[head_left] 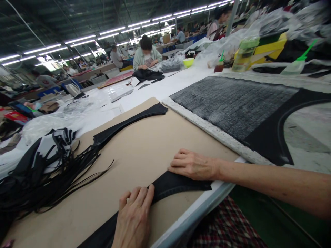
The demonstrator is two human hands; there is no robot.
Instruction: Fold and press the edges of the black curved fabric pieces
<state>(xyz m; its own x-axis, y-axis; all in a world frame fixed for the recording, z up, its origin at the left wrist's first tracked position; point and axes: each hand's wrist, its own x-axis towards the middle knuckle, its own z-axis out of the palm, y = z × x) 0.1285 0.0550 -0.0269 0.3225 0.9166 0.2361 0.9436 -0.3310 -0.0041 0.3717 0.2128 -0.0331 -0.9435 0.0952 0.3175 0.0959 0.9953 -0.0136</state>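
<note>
Your black strip (169, 184) looks smooth and leathery. Your tan board (144, 144) looks matt, the plastic sheeting (41, 127) glossy.

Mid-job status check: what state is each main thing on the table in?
Near black strip: laid out, touched by left grip and right grip
Far black strip: lying flat, untouched
Narrow black strips: loose, tangled heap
Dark panel: lying flat, partly pale-streaked
Brown sheet: spread flat
Far-right bottle: green nozzle fitted

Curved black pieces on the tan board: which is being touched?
The near piece, under the left hand and right hand; the far piece, beside loose strips, lies untouched.
</note>
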